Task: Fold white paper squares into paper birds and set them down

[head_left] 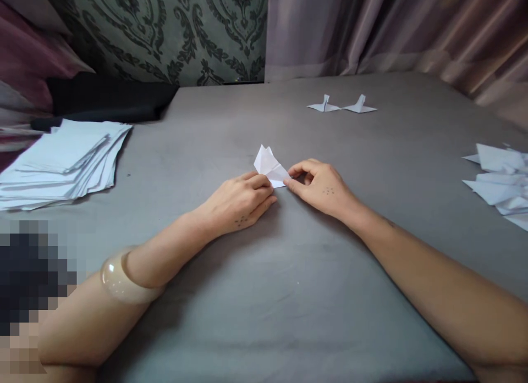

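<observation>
A small piece of folded white paper (270, 166) is at the middle of the grey cloth-covered table, its pointed flaps standing up at the far left. My left hand (243, 201) grips its near left side, the fingers closed and partly covering it. At the paper's right corner my right hand (319, 185) pinches the edge between thumb and forefinger, the other fingers curled. Beyond them, toward the back right, stand two folded paper figures (324, 105) side by side, each with an upright middle part and flat pointed ends.
A stack of white paper sheets (61, 157) lies on the left, with black cloth (111, 100) behind it. Several folded white paper pieces (501, 179) are heaped at the right edge. Curtains (330, 31) and a patterned panel (173, 31) border the far side of the table (289, 306).
</observation>
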The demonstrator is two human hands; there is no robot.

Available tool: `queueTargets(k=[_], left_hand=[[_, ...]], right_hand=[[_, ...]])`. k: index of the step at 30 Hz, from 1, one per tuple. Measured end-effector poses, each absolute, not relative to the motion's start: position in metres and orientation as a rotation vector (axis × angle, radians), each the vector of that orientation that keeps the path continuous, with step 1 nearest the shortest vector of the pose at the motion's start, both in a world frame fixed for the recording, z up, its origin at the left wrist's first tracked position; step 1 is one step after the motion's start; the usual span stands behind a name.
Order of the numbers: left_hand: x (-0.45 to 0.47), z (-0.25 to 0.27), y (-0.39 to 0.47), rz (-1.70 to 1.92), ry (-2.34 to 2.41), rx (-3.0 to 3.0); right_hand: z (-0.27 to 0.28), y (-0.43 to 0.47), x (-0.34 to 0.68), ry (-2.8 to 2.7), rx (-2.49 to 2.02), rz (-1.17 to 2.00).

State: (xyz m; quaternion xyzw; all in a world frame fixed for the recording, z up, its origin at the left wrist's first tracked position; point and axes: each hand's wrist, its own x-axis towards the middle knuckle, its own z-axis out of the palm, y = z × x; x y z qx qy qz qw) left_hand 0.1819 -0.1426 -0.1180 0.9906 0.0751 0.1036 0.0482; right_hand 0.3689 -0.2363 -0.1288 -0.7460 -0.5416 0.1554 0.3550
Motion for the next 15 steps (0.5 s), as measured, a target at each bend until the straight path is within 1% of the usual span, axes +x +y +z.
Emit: queueTargets(k=[4, 7, 9, 12, 13, 15], left_hand=[[0.180, -0.123, -0.142, 0.424, 0.246, 2.981], [0.179, -0.126, -0.141, 0.566, 0.255, 2.974], [0.178, -0.126, -0.142, 0.795, 0.395, 2.968], [0.176, -0.124, -0.144, 1.111, 0.679, 2.927], [0.176, -0.123, -0.145, 1.130, 0.709, 2.942], [0.175, -0.123, -0.145, 1.057, 0.641, 3.034]], right_hand=[[-0.132, -0.237, 0.368, -1.418, -1.880, 0.377], [-0.132, -0.239, 0.365, -1.495, -1.811, 0.288], [-0.130, -0.241, 0.362, -1.576, -1.792, 0.132], [-0.124, -0.246, 0.359, -1.768, -1.793, -0.232], [-0.122, -0.247, 0.358, -1.845, -1.785, -0.343], [-0.120, -0.249, 0.357, -1.984, -1.757, -0.491]])
